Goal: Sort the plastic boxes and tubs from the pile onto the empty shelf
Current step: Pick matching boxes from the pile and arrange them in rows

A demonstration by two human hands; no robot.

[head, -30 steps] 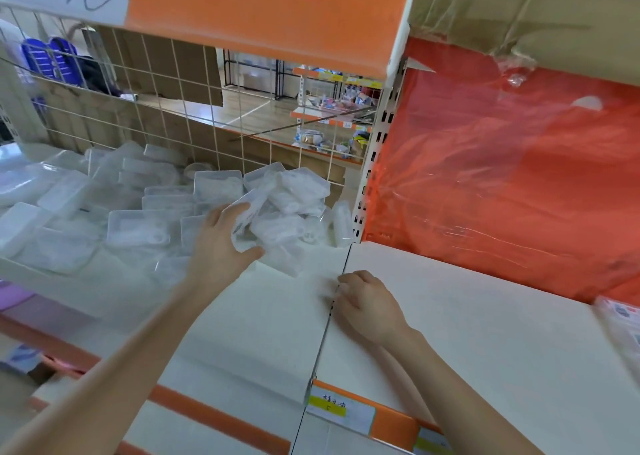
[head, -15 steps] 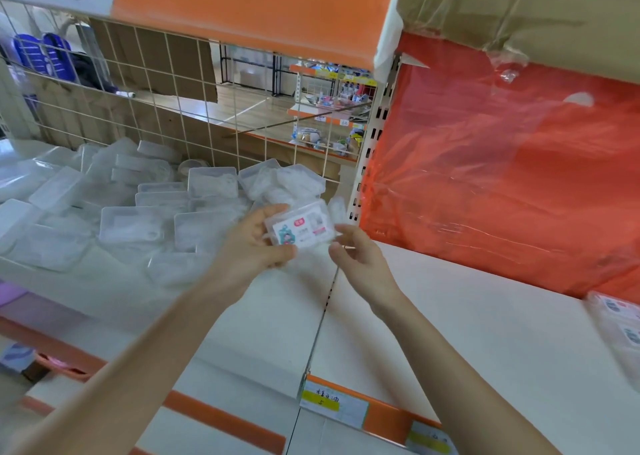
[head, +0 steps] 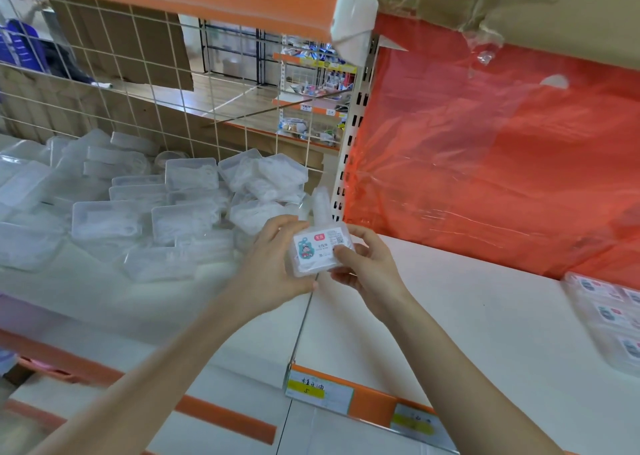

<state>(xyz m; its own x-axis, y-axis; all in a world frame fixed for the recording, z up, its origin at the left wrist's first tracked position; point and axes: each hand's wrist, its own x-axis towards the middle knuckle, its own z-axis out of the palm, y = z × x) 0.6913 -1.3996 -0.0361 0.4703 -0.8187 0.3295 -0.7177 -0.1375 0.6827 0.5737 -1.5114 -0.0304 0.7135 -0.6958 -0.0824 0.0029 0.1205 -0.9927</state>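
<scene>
The small labelled box (head: 317, 248) is held just above the empty shelf's (head: 467, 316) left edge, beside the pile (head: 156, 205). The left grip (head: 277, 264) and right grip (head: 367, 271) each pinch one end. It is probably light, stiff and slick (clear plastic), so the short ends suit best.

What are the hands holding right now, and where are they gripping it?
A small labelled plastic box, held by both ends: the left hand grips its left end, the right hand pinches its right end, thumb on its front.
</scene>
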